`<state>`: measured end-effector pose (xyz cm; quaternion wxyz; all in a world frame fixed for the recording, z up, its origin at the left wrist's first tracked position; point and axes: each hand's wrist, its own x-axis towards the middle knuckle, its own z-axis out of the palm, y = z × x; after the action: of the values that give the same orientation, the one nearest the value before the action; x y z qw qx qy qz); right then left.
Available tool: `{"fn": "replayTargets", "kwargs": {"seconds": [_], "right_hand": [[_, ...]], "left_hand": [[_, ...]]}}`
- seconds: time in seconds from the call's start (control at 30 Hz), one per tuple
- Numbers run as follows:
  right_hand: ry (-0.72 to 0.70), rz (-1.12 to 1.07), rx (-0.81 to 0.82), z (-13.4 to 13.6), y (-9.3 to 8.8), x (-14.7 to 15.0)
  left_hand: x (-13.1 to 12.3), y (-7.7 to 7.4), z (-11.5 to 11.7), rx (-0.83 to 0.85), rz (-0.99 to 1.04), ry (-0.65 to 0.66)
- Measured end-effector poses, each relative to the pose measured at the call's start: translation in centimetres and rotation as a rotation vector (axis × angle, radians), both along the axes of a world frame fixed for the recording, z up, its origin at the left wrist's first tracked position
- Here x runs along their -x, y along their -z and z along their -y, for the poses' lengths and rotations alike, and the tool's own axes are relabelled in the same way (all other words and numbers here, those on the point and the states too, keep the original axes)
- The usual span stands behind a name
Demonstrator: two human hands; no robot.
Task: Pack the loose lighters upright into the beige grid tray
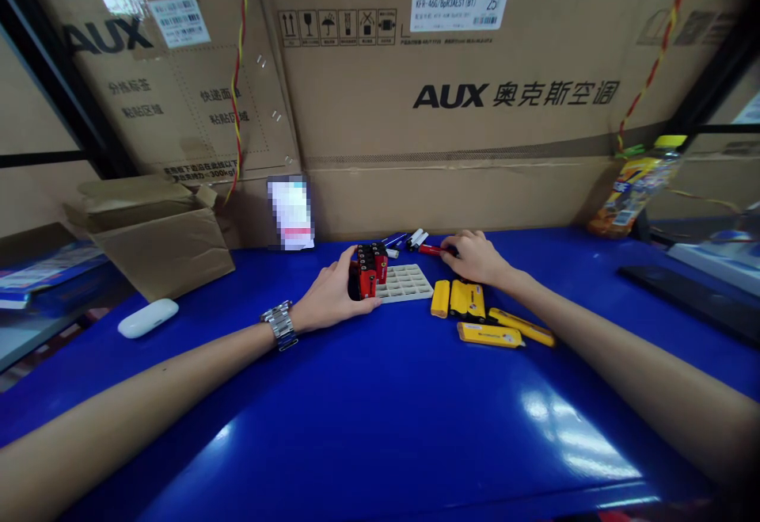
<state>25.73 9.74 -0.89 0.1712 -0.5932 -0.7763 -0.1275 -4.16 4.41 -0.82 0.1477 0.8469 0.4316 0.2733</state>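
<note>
My left hand [333, 291] curls around a cluster of small red-and-black pieces [371, 268], thumb in front and fingers behind. They stand upright at the left end of a white grid tray [407, 291]; their exact kind is unclear. The tray's other compartments show bare. At the back, my right hand [475, 259] has its fingers closed on a red marker pen [430, 250] that lies near the tray's far right corner. Just in front of that hand are yellow blocks [468, 299] and two long yellow utility knives [490, 335].
White-capped markers [417, 238] and blue pens [394, 239] lie behind the tray. A phone [290, 213] leans on the large carton [457, 165]. On the left are an open cardboard box [166, 245] and a white case [148, 318]; a drink bottle [635, 189] tilts at right.
</note>
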Motion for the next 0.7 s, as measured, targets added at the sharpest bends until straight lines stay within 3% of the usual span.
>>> {"fn": "replayTargets", "kwargs": {"seconds": [0.4,0.5,0.7], "right_hand": [[0.025,-0.079,0.027,0.4,0.0,1.6],[0.041,-0.233,0.05,0.8,-0.9,1.8],[-0.12,-0.567,0.031,1.4,-1.9,2.3]], "left_hand": [[0.0,0.0,-0.1,-0.002,0.004,0.015],[-0.1,-0.2,0.1,0.002,-0.01,0.012],[-0.1,-0.2,0.1,-0.002,-0.025,0.01]]}}
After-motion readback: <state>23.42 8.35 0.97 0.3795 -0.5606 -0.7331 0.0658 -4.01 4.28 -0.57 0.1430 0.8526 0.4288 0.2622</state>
